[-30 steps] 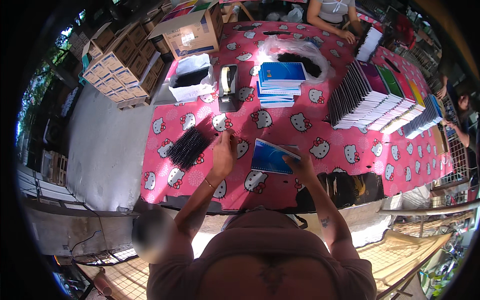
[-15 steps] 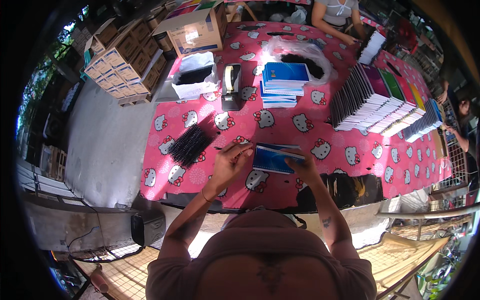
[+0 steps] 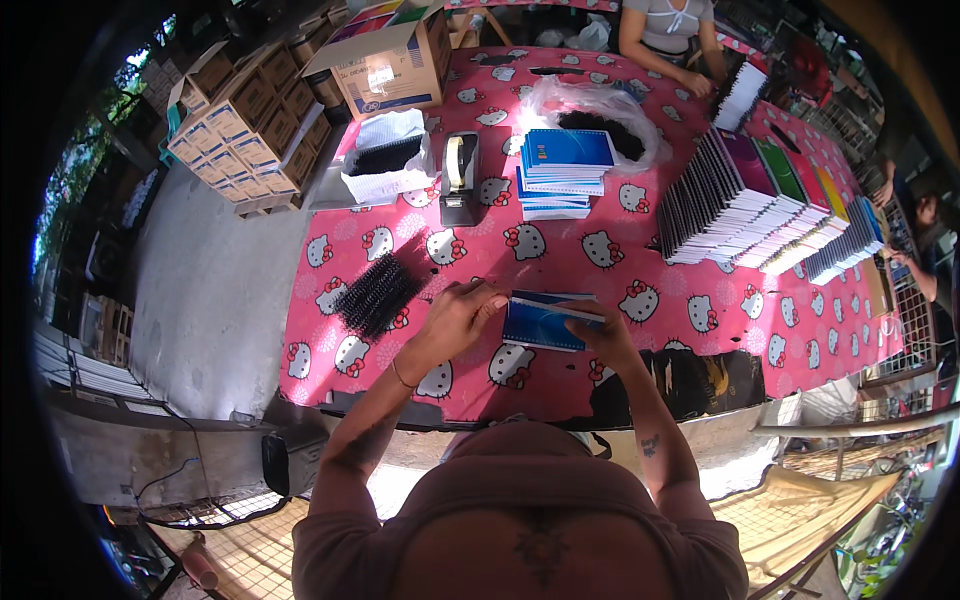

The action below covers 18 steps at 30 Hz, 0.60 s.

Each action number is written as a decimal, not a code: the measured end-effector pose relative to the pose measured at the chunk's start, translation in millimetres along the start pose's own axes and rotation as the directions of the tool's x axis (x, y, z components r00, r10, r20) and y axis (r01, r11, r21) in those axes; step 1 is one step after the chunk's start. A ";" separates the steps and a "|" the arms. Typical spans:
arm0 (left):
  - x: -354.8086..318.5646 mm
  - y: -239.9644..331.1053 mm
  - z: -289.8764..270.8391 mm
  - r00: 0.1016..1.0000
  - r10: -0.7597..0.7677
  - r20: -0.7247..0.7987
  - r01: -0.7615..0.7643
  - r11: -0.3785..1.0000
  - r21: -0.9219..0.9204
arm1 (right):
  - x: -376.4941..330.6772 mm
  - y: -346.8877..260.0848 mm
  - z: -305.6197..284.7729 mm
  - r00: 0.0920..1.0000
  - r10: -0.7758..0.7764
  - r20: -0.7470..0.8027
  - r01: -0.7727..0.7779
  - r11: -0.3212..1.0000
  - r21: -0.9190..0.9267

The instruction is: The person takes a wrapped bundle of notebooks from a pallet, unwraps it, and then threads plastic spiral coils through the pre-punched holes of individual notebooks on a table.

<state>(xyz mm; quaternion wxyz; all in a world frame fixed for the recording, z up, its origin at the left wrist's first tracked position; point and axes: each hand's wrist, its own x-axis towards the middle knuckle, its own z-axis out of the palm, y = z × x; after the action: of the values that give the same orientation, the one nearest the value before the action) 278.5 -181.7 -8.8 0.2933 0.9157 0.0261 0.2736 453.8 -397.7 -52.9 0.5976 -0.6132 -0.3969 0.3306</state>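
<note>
A small blue notebook (image 3: 540,325) with a row of holes along its edge lies on the pink table in front of me. My right hand (image 3: 600,330) grips its right end, thumb on the cover. At its upper left corner is my left hand (image 3: 465,315), fingers pinched together; whatever they hold is too small to make out. To the left of that hand rests a bundle of black spiral binding coils (image 3: 380,297). Beyond the notebook stands a stack of blue notebooks (image 3: 568,160).
Behind are a tape dispenser (image 3: 460,180), a white box of black coils (image 3: 390,165) and a plastic bag of coils (image 3: 640,120). Tall rows of bound notebooks (image 3: 710,205) stand right. A carton (image 3: 395,70) sits far left; a co-worker (image 3: 670,40) is across the table.
My left hand has shifted slightly right, its fingertips now meeting the notebook's upper left corner. My right hand keeps its grip on the notebook.
</note>
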 end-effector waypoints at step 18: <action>31.9 32.6 -24.0 0.985 0.050 0.165 -0.087 0.969 0.230 | -10.9 -38.8 8.0 0.998 0.019 -0.056 -0.021 0.999 -0.025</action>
<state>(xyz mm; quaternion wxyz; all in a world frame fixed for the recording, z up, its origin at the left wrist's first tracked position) 289.5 -189.5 41.0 0.1736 0.9632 0.0036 0.2053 438.1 -404.7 -15.6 0.5971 -0.6337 -0.3782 0.3143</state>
